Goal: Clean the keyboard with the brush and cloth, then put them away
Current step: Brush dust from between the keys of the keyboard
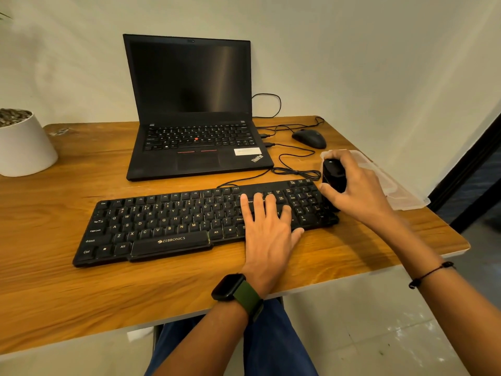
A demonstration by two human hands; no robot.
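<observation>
Keyboard (189, 223) brushing is under way: your left hand (267, 229) presses flat on the keys, your right hand (357, 188) grips the brush (334, 173); next sweep leftward along the rows.

Black keyboard (168, 226) flat on desk; black brush (334, 173) upright at right end.

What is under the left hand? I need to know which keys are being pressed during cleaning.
The left hand lies flat on the black Zebronics keyboard, over the Enter and right Shift area. The keys directly beneath the palm and fingers are covered and cannot be read.
</observation>
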